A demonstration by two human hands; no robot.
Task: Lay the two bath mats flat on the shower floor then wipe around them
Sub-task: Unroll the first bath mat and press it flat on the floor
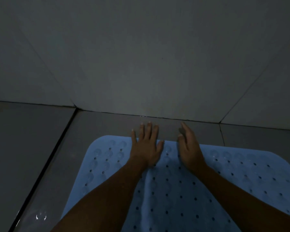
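The blue mat is lying on the shower floor, its far edge just short of the wall; only one mat is showing, the 2nd isn't in view. The left hand is pressing flat at the far edge, fingers spread and straight, tips reaching onto bare tile; the right hand is sitting edge-on beside it, fingers straight, gripping nothing. Looks like the flattening step, w/ a soft ridge running down the mat's middle between the forearms; next move prob. needs palms sweeping outward to press it down. Room: a narrow strip of tile is showing btwn mat and wall, more floor on the left up to a dark channel; wiping there looks tight along the wall.
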